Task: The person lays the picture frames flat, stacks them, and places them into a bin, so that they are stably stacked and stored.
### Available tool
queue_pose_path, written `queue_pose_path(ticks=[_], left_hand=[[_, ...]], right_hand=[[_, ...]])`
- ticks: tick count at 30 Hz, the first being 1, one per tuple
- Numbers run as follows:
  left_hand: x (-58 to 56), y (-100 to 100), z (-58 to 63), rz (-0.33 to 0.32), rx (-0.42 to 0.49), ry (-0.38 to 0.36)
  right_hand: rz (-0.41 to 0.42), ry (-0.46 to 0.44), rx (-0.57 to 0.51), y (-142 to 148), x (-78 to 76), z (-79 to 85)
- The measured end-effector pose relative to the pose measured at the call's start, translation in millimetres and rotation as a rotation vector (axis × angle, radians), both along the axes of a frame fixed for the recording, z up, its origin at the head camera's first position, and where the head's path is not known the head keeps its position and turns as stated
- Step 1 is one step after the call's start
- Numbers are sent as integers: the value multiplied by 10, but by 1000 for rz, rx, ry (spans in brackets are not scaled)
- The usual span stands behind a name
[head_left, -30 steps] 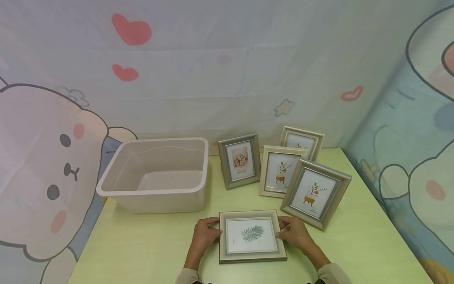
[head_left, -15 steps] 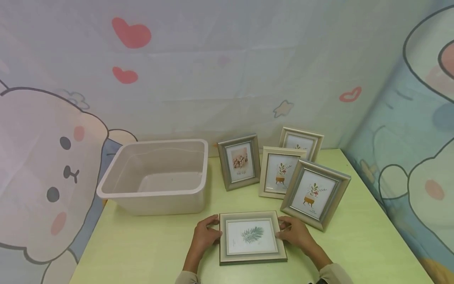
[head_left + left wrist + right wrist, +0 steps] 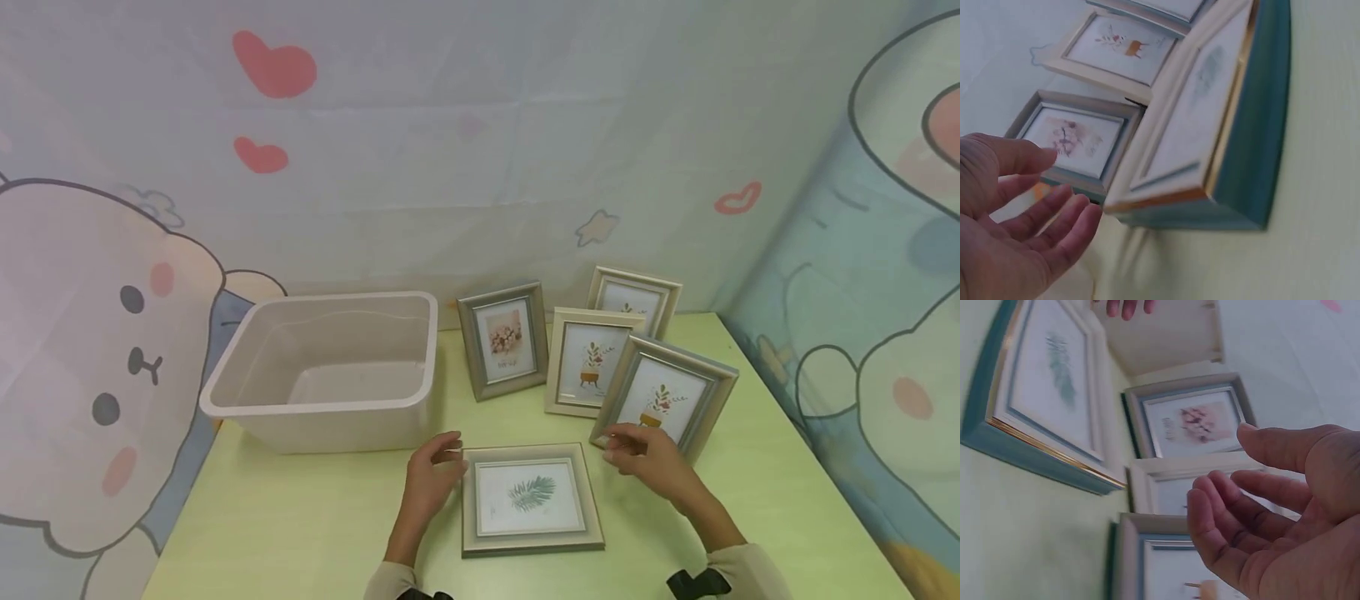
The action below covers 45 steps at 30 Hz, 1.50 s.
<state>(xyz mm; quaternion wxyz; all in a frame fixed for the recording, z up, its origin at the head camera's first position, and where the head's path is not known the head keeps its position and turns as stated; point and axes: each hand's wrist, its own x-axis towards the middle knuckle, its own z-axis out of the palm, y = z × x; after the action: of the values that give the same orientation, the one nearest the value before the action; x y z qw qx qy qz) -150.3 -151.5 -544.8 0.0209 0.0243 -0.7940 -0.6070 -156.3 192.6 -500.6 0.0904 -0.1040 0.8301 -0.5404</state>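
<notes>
A picture frame with a green leaf print (image 3: 532, 500) lies flat on the table, its pale front up and its side teal in the wrist views. My left hand (image 3: 432, 477) hovers by its left edge, fingers loosely bent and holding nothing. To the right of that frame my right hand (image 3: 651, 460) is lifted away, empty, its fingers relaxed. It overlaps the lower part of a silver-brown frame with a potted plant print (image 3: 667, 400). In the right wrist view the right hand (image 3: 1272, 512) shows a gap between thumb and fingers.
A beige plastic bin (image 3: 337, 429) stands at the back left of the light green table (image 3: 300, 517). Upright at the back right are a grey frame with a flower print (image 3: 504, 340), a cream frame (image 3: 592, 362) and another cream frame (image 3: 636, 300) behind it. A printed cloth (image 3: 420, 150) hangs behind.
Both hands have let go of the leaf-print frame's edges. The right hand has moved up and to the right, toward the silver-brown frame; the left has risen slightly. The leaf-print frame stays put.
</notes>
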Motion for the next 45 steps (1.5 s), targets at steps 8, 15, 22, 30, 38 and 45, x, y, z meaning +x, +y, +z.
queue_pose_path(ticks=[8,15,22,30,38,45], left_hand=[[-160,263,109,-183,231,62],[-312,541,138,-296,343,-15],[-486,768,90,-365,353,24],[-681,1031,27,-423,340,35],[-794,1263,-11,-516,292,18],[-889,1418,-70,-597,225,4]], right_hand=[[-125,165,6,203,-15,412],[-323,366,76,378,-22,683],[-430,464,89,534,-64,756],[-628,547,147,654,-162,752],[-738,554,187,766,-197,704],[-677,444,265,882,-209,640]])
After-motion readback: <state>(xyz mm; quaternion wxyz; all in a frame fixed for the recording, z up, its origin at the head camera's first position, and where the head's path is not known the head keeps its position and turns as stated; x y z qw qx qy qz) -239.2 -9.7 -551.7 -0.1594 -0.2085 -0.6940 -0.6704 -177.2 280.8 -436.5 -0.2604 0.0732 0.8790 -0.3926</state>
